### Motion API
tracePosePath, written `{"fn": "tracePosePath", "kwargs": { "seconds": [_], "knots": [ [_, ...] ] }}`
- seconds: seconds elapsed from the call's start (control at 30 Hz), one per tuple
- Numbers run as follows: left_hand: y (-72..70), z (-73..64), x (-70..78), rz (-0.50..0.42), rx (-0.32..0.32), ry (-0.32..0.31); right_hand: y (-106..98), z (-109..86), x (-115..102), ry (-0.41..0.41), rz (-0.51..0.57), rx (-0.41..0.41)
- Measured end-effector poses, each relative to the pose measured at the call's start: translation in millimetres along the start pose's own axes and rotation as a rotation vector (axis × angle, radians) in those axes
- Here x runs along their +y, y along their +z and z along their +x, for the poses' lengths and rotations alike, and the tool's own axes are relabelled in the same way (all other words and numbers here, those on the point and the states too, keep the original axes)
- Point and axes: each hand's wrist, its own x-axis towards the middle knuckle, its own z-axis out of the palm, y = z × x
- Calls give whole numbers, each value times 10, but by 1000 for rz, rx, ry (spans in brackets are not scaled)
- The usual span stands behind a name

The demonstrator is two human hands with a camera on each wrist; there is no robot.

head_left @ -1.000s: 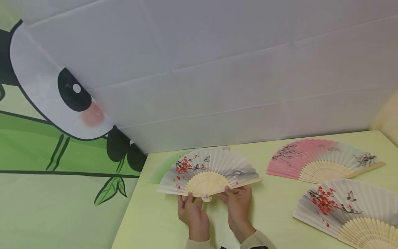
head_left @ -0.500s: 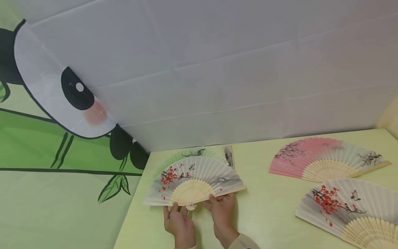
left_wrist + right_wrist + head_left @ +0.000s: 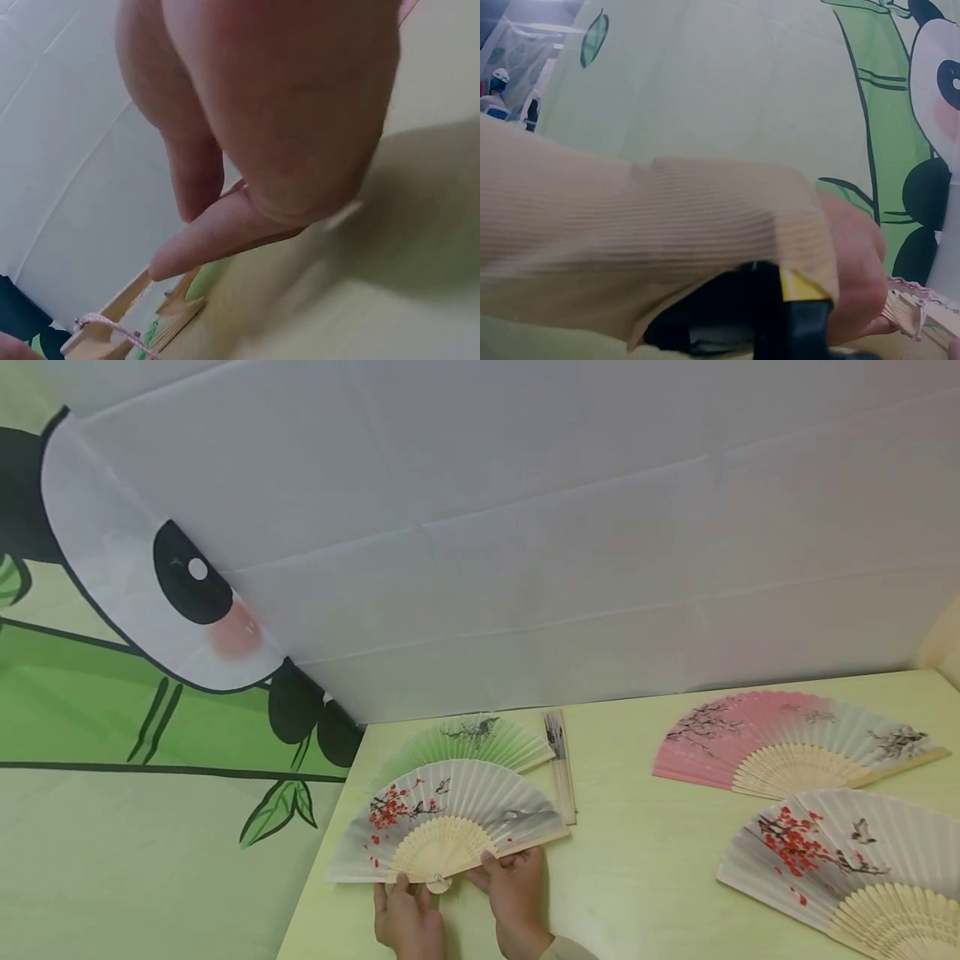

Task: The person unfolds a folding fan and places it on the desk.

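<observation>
A spread white-grey folding fan [image 3: 517,789] with red blossoms faces up at the left of the table in the head view. My left hand [image 3: 411,920] pinches its lower left edge beside the pivot. On the other side, my right hand [image 3: 516,889] grips the right guard stick, thumb on top and fingers underneath. The left wrist view has bent fingers [image 3: 225,232] close to bamboo sticks and a thin pale cord [image 3: 105,321]. Sleeve and wrist strap cover much of the right wrist view, where part of the hand [image 3: 855,262] shows near the fan sticks [image 3: 904,313].
Behind the held fan lies an open green fan [image 3: 480,739], partly overlapped. A folded fan [image 3: 561,768] lies beside it. To the right are an open pink fan [image 3: 772,727] and another white blossom fan [image 3: 892,843]. A white wall cloth [image 3: 562,568] rises behind the table [image 3: 637,877].
Both hands have brought the white fan left and toward the person, lower in the head view. More of the green fan and the folded fan now shows.
</observation>
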Motion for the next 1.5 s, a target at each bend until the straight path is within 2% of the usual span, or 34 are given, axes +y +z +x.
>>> {"fn": "tracePosePath", "kwargs": {
  "seconds": [0.13,0.27,0.4,0.5,0.67,0.93,1.07,1.13,1.27,1.33,1.4,1.5],
  "knots": [
    [-25,23,11,15,65,-8,-25,-9,58,11,-34,-8],
    [-30,40,23,34,142,33,-52,-15,81,43,-92,-41],
    [-54,38,21,93,193,61,-92,-25,79,57,-155,-85],
    [-61,34,18,128,213,50,-133,-37,57,62,-201,-122],
    [-40,12,27,104,233,22,-217,-46,4,106,-251,-193],
    [-7,-42,38,118,264,30,-342,-45,-116,154,-328,-279],
    [-8,-46,28,115,296,36,-410,-71,-212,164,-332,-287],
    [14,-55,21,106,307,73,-448,-83,-273,158,-317,-269],
    [142,-147,-21,135,284,209,-524,-62,-423,144,-261,-214],
    [249,-224,-53,151,248,286,-553,-27,-514,132,-241,-186],
    [366,-316,-94,146,192,337,-583,18,-607,110,-232,-165],
    [543,-452,-166,134,100,358,-626,108,-745,61,-223,-125]
  ]
}}
